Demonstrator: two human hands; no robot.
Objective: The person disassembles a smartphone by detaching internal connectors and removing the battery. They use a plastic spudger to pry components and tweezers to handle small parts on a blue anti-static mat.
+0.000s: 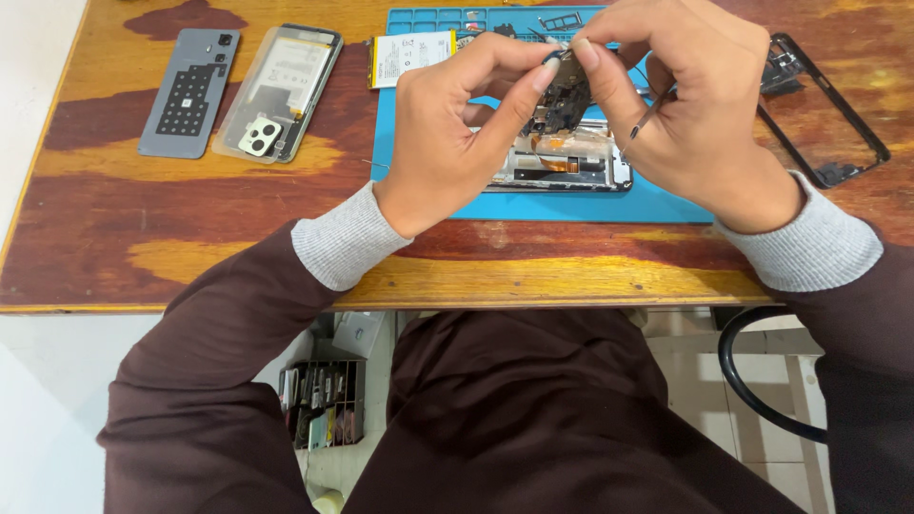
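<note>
My left hand [455, 133] and my right hand [685, 105] are raised together over a blue repair mat [533, 205]. Both pinch a small dark circuit board [562, 90] between thumbs and forefingers. A thin metal tool, tweezers or a small driver [651, 112], is also tucked in my right hand, its tip pointing down. Under the hands an opened phone body [562, 167] lies on the mat, with an orange flex cable and inner parts showing.
On the wooden table [190, 257], a grey phone back plate [190, 90] and a clear back cover with camera ring [278, 90] lie at far left. A phone battery [411, 55] rests at the mat's top edge. A black phone frame [826, 109] sits right.
</note>
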